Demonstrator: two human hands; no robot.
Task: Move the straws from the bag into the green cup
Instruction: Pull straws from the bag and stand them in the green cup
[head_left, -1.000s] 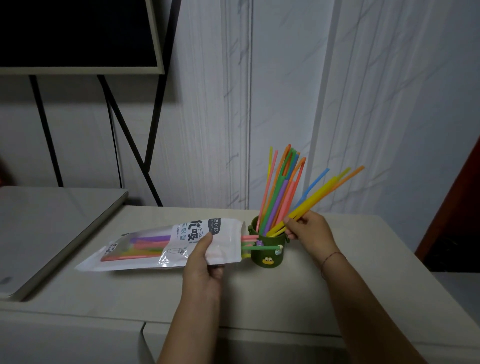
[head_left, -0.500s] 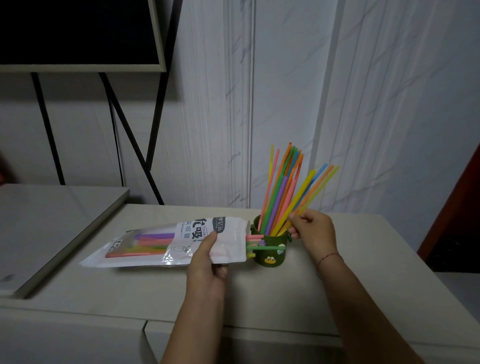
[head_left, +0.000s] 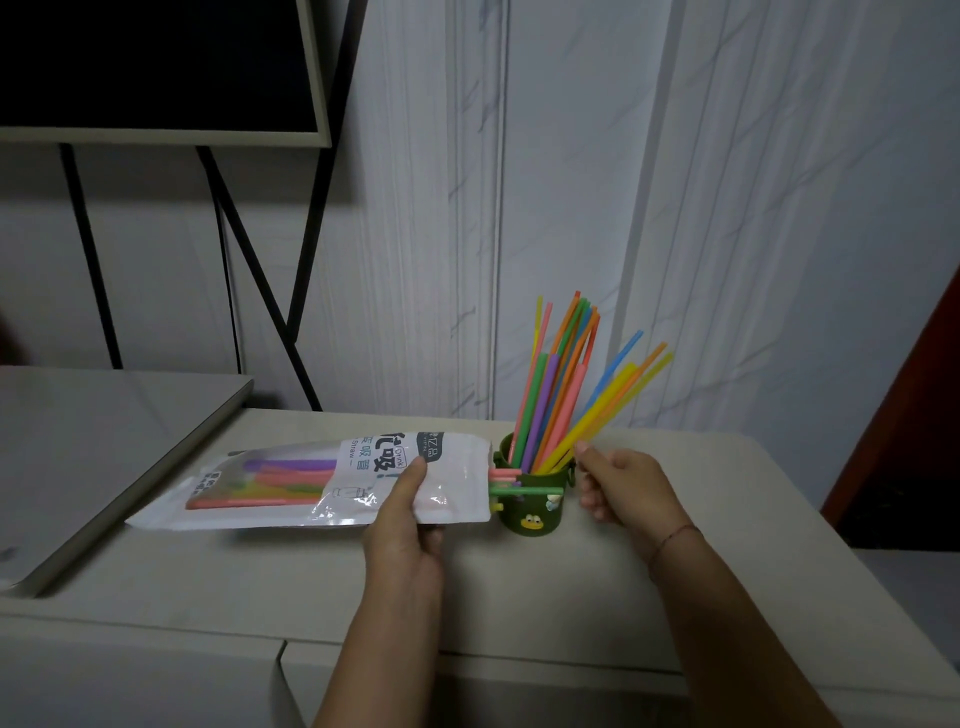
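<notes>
A dark green cup (head_left: 530, 514) with a frog sticker stands on the beige table (head_left: 597, 597). Several coloured straws (head_left: 561, 384) lean in it, fanned up and to the right. A clear and white straw bag (head_left: 291, 483) lies on its side left of the cup. More straws are inside it, and pink and green straw ends (head_left: 511, 480) poke from its mouth against the cup. My left hand (head_left: 405, 525) grips the bag near its open end, thumb on top. Just right of the cup sits my right hand (head_left: 623, 488), its loosely curled fingers holding nothing and its fingertips close to the yellow straws.
A grey flat panel (head_left: 104, 441) lies at the left, its edge overlapping the table. Black stand legs (head_left: 249, 270) under a dark framed board rise behind. A white wall is close behind the cup. A dark red-brown surface (head_left: 914, 415) borders the right side.
My right hand swung a bunch of yellow, orange and blue straws upright into the cup and let go of them. The left hand and the bag stayed in place.
</notes>
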